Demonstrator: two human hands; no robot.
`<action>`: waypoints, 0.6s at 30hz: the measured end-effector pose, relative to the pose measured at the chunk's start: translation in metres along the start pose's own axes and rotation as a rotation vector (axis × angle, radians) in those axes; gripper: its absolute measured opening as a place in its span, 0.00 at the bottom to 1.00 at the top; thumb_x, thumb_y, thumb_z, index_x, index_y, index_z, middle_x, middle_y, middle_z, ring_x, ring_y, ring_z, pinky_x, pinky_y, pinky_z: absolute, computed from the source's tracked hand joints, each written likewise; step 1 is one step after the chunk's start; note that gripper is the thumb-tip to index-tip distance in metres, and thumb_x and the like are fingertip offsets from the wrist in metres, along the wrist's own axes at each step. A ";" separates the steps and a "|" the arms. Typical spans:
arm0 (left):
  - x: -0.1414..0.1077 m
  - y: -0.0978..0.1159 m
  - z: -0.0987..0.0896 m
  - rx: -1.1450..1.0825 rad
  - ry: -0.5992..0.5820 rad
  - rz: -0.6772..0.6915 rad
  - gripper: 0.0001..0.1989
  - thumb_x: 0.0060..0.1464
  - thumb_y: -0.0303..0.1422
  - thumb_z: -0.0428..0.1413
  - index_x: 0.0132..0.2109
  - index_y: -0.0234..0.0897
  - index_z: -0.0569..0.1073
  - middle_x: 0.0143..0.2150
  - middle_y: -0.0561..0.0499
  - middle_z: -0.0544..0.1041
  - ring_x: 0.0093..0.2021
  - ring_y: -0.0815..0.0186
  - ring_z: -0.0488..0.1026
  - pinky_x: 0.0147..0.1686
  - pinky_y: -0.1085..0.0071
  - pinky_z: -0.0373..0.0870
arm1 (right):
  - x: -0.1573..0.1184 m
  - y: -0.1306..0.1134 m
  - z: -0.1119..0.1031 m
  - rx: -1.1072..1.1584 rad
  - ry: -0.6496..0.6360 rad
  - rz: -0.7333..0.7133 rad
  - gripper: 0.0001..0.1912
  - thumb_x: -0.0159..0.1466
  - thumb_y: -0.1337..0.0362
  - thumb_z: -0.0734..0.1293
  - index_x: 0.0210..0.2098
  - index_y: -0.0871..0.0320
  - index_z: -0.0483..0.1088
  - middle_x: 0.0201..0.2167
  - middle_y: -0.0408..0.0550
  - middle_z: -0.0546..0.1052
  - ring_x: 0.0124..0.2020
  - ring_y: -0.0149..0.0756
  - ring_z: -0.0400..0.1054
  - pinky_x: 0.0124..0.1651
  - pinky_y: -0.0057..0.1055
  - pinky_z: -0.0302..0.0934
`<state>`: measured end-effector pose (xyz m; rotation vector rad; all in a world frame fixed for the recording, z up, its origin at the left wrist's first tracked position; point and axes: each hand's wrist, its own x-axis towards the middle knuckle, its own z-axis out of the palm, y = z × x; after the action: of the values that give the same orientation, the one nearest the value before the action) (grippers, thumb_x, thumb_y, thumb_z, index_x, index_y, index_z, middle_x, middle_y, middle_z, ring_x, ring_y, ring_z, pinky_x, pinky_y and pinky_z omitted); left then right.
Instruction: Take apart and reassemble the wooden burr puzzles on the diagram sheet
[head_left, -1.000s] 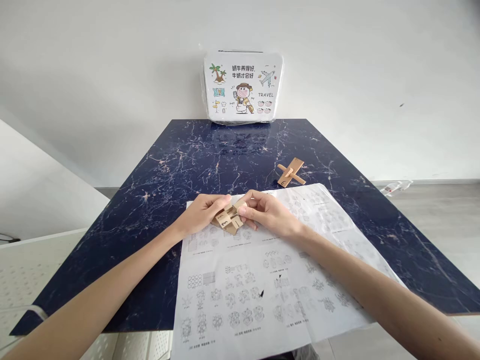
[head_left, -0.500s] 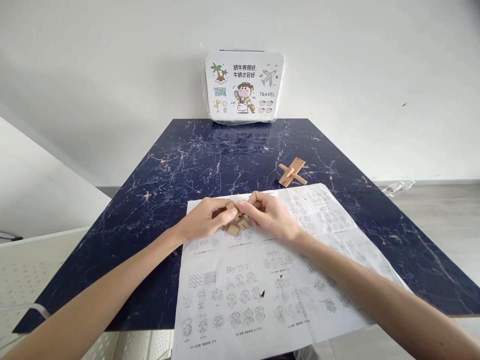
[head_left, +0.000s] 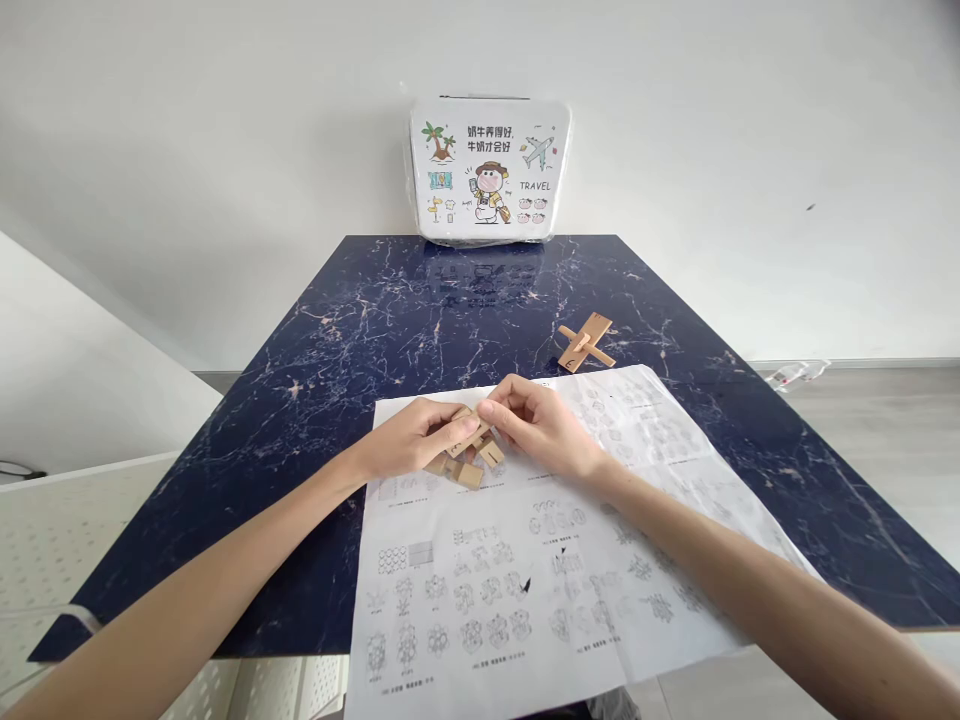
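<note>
Wooden cluster (head_left: 469,443) shifted, lower piece (head_left: 469,477) jutting: tan, square-ended.

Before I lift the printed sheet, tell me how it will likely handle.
The printed sheet looks wrinkled, so it will probably flop rather than stay stiff. Thin for its breadth, it should feel light. Its near end overhangs the table, so it may droop there.

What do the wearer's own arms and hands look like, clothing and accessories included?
The left hand and right hand are ungloved. The left forearm and right forearm show no sleeve, watch or bracelet. Some fingers are hidden, so rings can't be ruled out.
</note>
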<state>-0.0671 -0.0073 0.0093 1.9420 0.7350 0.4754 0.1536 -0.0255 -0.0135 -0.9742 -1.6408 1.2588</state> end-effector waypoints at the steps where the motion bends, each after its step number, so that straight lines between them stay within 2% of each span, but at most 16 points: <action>1: 0.000 0.000 0.000 0.008 -0.007 0.006 0.22 0.73 0.46 0.48 0.35 0.36 0.72 0.27 0.52 0.67 0.24 0.70 0.60 0.24 0.71 0.57 | 0.000 0.000 0.000 -0.014 0.014 0.010 0.22 0.69 0.42 0.70 0.33 0.54 0.68 0.22 0.39 0.70 0.22 0.29 0.60 0.25 0.31 0.51; 5: 0.000 0.001 0.002 0.027 -0.016 0.014 0.23 0.73 0.46 0.49 0.33 0.36 0.70 0.28 0.52 0.70 0.24 0.71 0.61 0.25 0.71 0.58 | 0.000 0.001 0.000 -0.024 0.028 0.027 0.25 0.67 0.39 0.70 0.32 0.54 0.67 0.20 0.38 0.69 0.21 0.29 0.58 0.24 0.30 0.50; 8: 0.001 0.000 0.002 -0.004 0.017 -0.011 0.24 0.73 0.48 0.47 0.34 0.36 0.70 0.30 0.51 0.71 0.27 0.69 0.64 0.28 0.71 0.62 | 0.001 0.001 -0.001 0.026 -0.004 0.015 0.24 0.69 0.38 0.67 0.36 0.54 0.68 0.20 0.38 0.68 0.21 0.30 0.60 0.25 0.31 0.53; 11: 0.002 0.001 0.000 -0.073 0.120 -0.043 0.25 0.73 0.49 0.46 0.34 0.37 0.70 0.30 0.51 0.71 0.30 0.67 0.67 0.33 0.69 0.66 | 0.002 0.000 -0.001 0.045 0.031 -0.001 0.24 0.73 0.39 0.62 0.40 0.53 0.67 0.23 0.39 0.70 0.21 0.31 0.62 0.28 0.32 0.57; 15: 0.004 -0.001 -0.003 -0.145 0.313 -0.083 0.26 0.73 0.52 0.46 0.33 0.38 0.69 0.29 0.52 0.70 0.29 0.67 0.66 0.35 0.69 0.66 | 0.000 0.000 -0.002 -0.037 0.089 -0.004 0.23 0.75 0.41 0.60 0.38 0.53 0.66 0.26 0.41 0.72 0.23 0.31 0.62 0.29 0.33 0.57; 18: 0.006 -0.004 -0.006 -0.201 0.395 -0.114 0.28 0.73 0.54 0.44 0.34 0.37 0.69 0.29 0.52 0.69 0.29 0.68 0.65 0.34 0.69 0.66 | -0.003 -0.001 -0.001 -0.204 -0.013 -0.074 0.19 0.73 0.45 0.65 0.35 0.53 0.67 0.26 0.42 0.72 0.25 0.32 0.62 0.30 0.33 0.56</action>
<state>-0.0673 0.0022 0.0082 1.6260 1.0007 0.8426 0.1552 -0.0280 -0.0125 -1.0187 -1.8255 1.0653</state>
